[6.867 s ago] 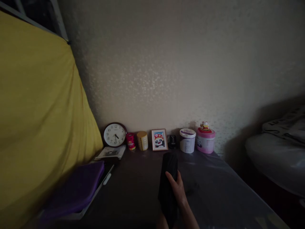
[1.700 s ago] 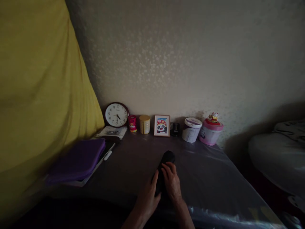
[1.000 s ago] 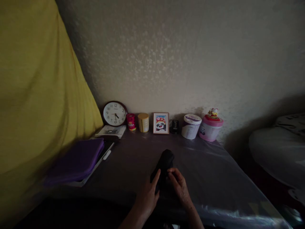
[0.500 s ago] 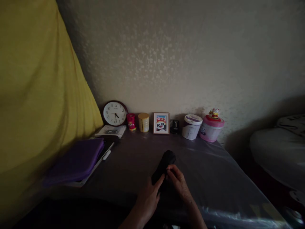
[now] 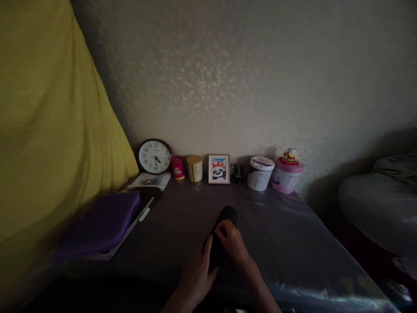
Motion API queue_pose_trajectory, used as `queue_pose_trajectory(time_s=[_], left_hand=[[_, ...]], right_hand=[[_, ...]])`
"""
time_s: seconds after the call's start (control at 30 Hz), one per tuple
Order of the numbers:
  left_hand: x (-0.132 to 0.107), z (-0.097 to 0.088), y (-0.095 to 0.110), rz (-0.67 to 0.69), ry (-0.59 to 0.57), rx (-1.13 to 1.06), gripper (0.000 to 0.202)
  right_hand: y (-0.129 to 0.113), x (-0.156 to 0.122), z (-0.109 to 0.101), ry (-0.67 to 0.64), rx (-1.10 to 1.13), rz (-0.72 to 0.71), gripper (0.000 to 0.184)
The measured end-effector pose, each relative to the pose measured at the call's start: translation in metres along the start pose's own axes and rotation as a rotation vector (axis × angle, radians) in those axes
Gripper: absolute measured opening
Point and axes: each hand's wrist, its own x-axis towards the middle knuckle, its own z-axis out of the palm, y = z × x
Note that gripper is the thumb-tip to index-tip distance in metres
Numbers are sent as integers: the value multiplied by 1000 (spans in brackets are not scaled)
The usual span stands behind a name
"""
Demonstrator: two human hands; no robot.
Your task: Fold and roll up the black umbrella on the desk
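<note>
A dark, elongated bundle that looks like a black folded umbrella [image 5: 228, 213] lies slanting over the near middle of the table, its rounded end pointing away from me. My left hand [image 5: 198, 271] is closed round its lower part, thumb along the side. Over its upper half, my right hand [image 5: 230, 241] has thumb and fingertips pinched together on the dark fabric. Exactly what the pinch holds is too dark to make out, perhaps a strap or edge of the cover. The near end of the bundle is partly hidden by my hands.
A clock [image 5: 155, 156], red can [image 5: 177, 168], yellow tin [image 5: 194, 168], panda picture frame [image 5: 219, 169], small black object [image 5: 238, 173], white tub [image 5: 260, 174] and pink tub [image 5: 286, 176] line the wall. At left lie a purple case [image 5: 97, 221] and yellow curtain [image 5: 58, 130].
My right hand has moved a little left, over the umbrella, its fingers curled further across it. My left hand still grips the lower part. The view has shifted slightly.
</note>
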Motion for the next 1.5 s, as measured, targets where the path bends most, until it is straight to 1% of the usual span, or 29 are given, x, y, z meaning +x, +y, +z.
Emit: queue_pose_trajectory(time_s=[0.03, 0.1, 0.17, 0.23, 0.3, 0.33, 0.4, 0.47, 0.53, 0.6, 0.67, 0.77, 0.9, 0.97, 1.03, 1.13, 1.2, 1.27, 1.33, 1.4, 1.5], left_hand=[[-2, -1, -1, -7, -1, 8, 74], [-6, -3, -3, -14, -7, 22, 73], [-11, -3, -4, -14, -19, 23, 72], [-14, -4, -5, -14, -20, 20, 70], [-16, -6, -4, -17, -17, 13, 69], [-17, -6, -2, -23, -17, 8, 69], [-18, -9, 1, -40, -13, 1, 71], [-19, -10, 5, -48, -3, 12, 73], [-20, -10, 8, -52, -6, 51, 73], [-21, -8, 9, -66, -24, 99, 72], [-21, -5, 9, -82, -35, 129, 71], [-20, -1, 7, -85, -20, 145, 72], [-19, -1, 6, -118, -34, 163, 71], [-19, -1, 5, -136, -48, 170, 72], [-19, -2, 3, -134, -47, 167, 75], [-18, -2, 1, -142, -58, 171, 77], [-17, -2, 0, -158, -69, 178, 75], [-17, -2, 0, -161, -67, 173, 72], [-17, 0, -1, -158, -71, 166, 73], [-18, 1, -2, -152, -67, 175, 74], [-19, 1, -2, -140, -60, 179, 74]], right_hand=[[0, 0, 0, 0, 12, 0, 13], [3, -3, -4, 22, 87, 62, 21], [7, -7, -12, 75, 179, 162, 29], [10, -12, -20, 145, 225, 225, 32], [9, -15, -25, 182, 219, 218, 32], [7, -16, -27, 179, 204, 193, 31], [0, -15, -26, 136, 162, 103, 28], [-7, -13, -21, 76, 110, -33, 25], [-12, -9, -15, 10, 55, -153, 26], [-13, -6, -10, -63, -10, -206, 30], [-14, -3, -5, -120, -95, -201, 32], [-16, 0, -2, -194, -234, -165, 33], [-20, 6, 0, -247, -351, -125, 29], [-19, 9, 1, -259, -360, -129, 26], [-16, 11, 4, -262, -324, -140, 21], [-12, 12, 6, -207, -168, -135, 16], [-11, 9, 2, -158, 13, -77, 14], [-10, 2, -8, -126, 203, 50, 16], [-8, -8, -22, -105, 329, 196, 23], [-3, -19, -38, -67, 354, 271, 29], [9, -31, -53, 41, 283, 294, 33]])
